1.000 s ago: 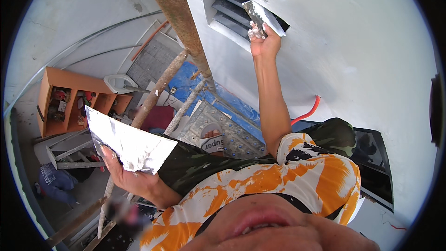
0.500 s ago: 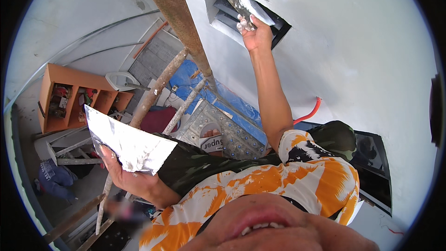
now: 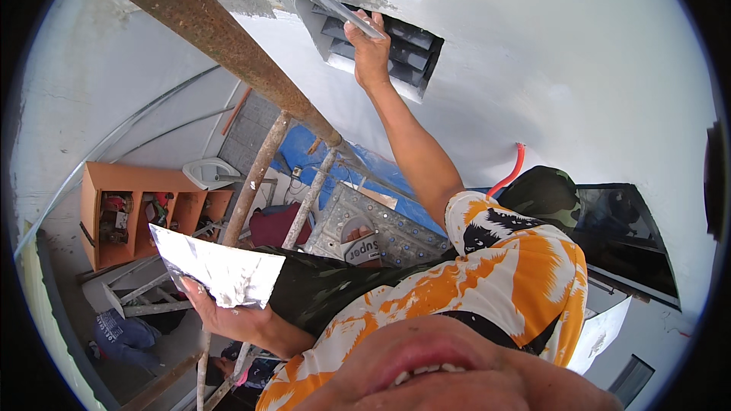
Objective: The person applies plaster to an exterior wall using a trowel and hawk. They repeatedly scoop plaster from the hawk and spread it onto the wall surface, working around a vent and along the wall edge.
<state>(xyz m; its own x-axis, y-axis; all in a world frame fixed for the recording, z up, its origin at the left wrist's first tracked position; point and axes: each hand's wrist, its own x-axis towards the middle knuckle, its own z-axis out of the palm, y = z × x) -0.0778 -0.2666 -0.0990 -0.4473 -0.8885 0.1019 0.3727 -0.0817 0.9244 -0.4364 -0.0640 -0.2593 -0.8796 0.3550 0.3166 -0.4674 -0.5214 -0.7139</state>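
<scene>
My left hand [image 3: 232, 321] grips the lower edge of a flat white putty board [image 3: 213, 260], held tilted at the left. A lump of white putty [image 3: 242, 291] lies on its near corner. My right hand [image 3: 371, 49] is raised with the arm stretched out, closed around a flat putty spreader [image 3: 335, 6] seen nearly edge-on. The spreader is beside the upper edge of a dark louvered vent opening [image 3: 415, 49] in the wall; whether it touches the wall I cannot tell.
A rusty scaffold pole [image 3: 221, 38] crosses at upper left, with thinner splattered poles [image 3: 259, 171] below. My sandalled foot [image 3: 358, 240] rests on a perforated metal platform [image 3: 407, 224]. Red conduit [image 3: 510, 171] sticks from the wall. An orange cabinet [image 3: 141, 179] and another person [image 3: 221, 369] are below.
My right hand with the spreader has moved up and left across the vent, and the blade has turned edge-on. My left hand and board have dropped slightly in view. The view has shifted.
</scene>
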